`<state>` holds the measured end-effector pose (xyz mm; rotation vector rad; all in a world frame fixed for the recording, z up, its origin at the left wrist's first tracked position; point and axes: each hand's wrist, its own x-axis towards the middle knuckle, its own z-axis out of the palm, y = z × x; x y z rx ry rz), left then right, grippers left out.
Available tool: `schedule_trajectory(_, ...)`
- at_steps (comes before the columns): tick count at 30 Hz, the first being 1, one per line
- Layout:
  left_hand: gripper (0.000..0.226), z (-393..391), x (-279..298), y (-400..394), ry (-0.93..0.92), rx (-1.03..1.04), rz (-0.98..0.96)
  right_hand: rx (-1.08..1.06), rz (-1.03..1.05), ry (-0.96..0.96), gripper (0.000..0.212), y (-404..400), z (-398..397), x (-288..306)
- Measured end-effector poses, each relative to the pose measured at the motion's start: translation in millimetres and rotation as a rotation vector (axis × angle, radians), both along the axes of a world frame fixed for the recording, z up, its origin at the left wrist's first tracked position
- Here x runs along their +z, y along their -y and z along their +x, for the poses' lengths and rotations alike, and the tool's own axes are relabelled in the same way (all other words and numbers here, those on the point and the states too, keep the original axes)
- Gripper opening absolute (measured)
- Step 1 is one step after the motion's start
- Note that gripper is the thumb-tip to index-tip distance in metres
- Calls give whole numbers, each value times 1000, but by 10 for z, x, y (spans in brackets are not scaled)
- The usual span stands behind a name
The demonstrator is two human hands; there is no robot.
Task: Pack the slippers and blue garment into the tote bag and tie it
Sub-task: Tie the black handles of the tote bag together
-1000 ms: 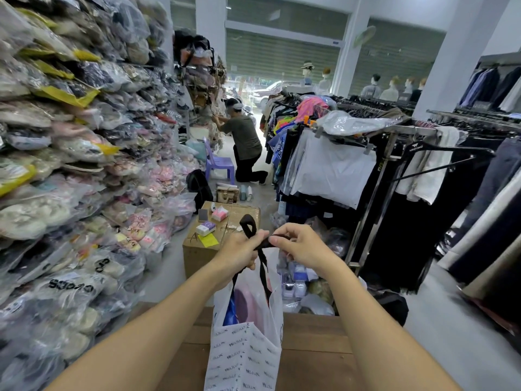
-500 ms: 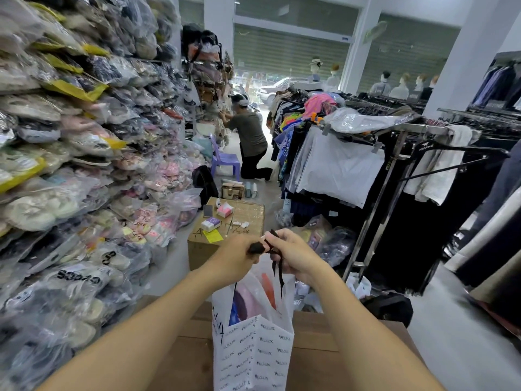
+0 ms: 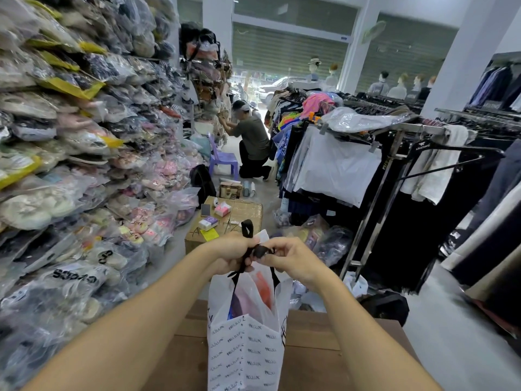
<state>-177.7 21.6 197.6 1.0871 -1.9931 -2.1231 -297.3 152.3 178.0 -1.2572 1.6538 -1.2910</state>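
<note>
A white printed tote bag (image 3: 245,351) stands upright on the wooden table (image 3: 332,342) in front of me. Inside its open top I see pink and orange slippers (image 3: 260,289) in clear wrap and a sliver of the blue garment (image 3: 230,308). Its black handles (image 3: 259,251) are gathered above the bag mouth, one loop sticking up. My left hand (image 3: 229,251) and my right hand (image 3: 294,259) both pinch the handles, close together, with a knot-like bunch between them.
A wall of bagged slippers (image 3: 70,165) fills the left. A cardboard box (image 3: 228,218) with small items sits just beyond the table. Clothes racks (image 3: 394,165) stand on the right. A person (image 3: 251,142) kneels by a purple chair (image 3: 222,158) down the aisle.
My hands have stayed at the bag top, working the black handles. The strap bunch between them looks tighter and one loop now stands up above my left hand.
</note>
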Motion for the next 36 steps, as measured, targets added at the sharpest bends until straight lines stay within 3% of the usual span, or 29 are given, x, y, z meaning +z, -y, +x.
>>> schedule_trajectory(2, 36, -32, -24, 33, -2, 11, 32, -94, -22, -66, 13, 0, 23, -14)
schedule_trajectory(4, 37, -68, -52, 93, -29, 3, -59, -167, -25, -166, 14, -31, 18, 9)
schedule_trajectory(9, 39, -196, -116, 214, 125, -51, -961, -73, -15, -323, 14, -204, 106, 70)
schedule_trajectory(11, 38, -224, -155, 250, 261, 2, -1138, 12, 19, -379, 13, -319, 192, 30)
schedule_trajectory(15, 26, -287, -302, 333, 364, -117, -979, 76, 100, -307, 7, -534, 231, -95)
schedule_trajectory(19, 29, -164, -263, 398, 420, -161, -973, -96, 182, -303, 7, -608, -51, -103)
schedule_trajectory(26, 40, 214, 10, 345, 503, -247, -649, -246, 187, -338, 11, -312, -268, 229)
schedule_trajectory(31, 41, 344, -113, 418, 502, -129, -939, -185, 292, -562, 13, -143, -212, 151)
schedule_trajectory(36, 43, 340, -295, 410, 391, -1, -912, -95, 420, -696, 29, -250, -239, 173)
